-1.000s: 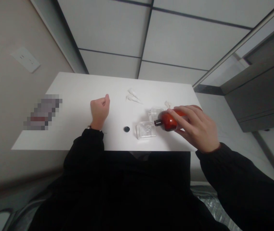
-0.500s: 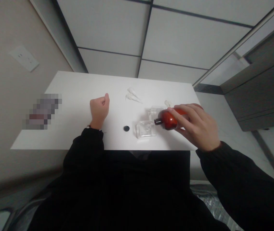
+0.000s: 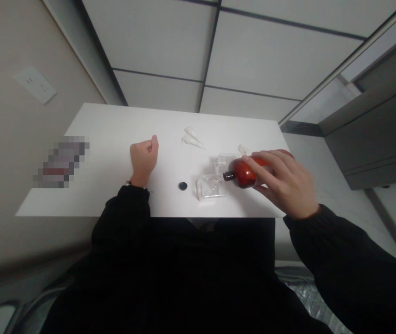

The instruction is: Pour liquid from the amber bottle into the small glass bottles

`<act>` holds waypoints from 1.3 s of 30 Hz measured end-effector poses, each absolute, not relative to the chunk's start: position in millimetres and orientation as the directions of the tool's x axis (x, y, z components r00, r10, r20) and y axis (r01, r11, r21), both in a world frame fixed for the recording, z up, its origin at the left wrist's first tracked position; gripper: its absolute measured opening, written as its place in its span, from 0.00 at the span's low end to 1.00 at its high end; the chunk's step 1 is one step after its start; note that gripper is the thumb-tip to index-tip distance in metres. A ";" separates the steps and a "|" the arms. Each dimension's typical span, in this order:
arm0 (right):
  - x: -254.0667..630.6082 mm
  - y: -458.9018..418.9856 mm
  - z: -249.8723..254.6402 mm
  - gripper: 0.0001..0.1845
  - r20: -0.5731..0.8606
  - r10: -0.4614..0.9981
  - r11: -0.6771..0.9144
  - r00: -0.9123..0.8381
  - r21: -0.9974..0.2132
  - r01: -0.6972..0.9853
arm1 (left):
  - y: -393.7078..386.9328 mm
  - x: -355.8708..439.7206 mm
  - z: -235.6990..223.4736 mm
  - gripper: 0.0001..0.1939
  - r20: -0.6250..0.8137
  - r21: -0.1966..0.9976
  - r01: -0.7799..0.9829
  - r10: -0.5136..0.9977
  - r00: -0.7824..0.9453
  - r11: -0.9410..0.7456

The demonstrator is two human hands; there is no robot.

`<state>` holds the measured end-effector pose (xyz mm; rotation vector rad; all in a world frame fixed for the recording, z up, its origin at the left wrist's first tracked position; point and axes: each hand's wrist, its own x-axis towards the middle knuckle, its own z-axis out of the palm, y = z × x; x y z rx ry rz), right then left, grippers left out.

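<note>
Over white tabletop (image 3: 170, 162), right hand (image 3: 284, 184) clasps glossy amber-red bottle (image 3: 245, 175), left hand (image 3: 144, 161) balled.

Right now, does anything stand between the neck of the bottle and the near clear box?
Nothing visible: the right hand holds the bottle tilted, its neck pointing at the near box. The cap lies to the left of that box and the far box sits behind it, both out of the way.

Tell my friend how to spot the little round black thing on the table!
Find the white table. Between the person's left hand and the nearer clear container lies a black disc. Unlike that see-through, boxy container, it is small, dark and round.
</note>
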<state>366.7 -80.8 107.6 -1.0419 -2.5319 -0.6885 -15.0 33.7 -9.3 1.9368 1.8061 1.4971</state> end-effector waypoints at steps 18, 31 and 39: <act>366.9 -80.0 109.5 0.49 0.463 0.563 0.633 -0.685 0.292 0.717 | 34.6 -14.5 -10.7 0.34 0.566 0.664 0.689 0.797 -0.210 -0.290; 367.5 -80.7 111.7 0.46 0.456 0.576 0.614 -0.679 0.308 0.727 | 34.5 -15.5 -11.3 0.33 0.570 0.642 0.706 0.802 -0.179 -0.299; 366.8 -79.2 113.4 0.44 0.467 0.558 0.616 -0.686 0.321 0.720 | 35.6 -17.0 -12.9 0.32 0.560 0.647 0.705 0.808 -0.181 -0.290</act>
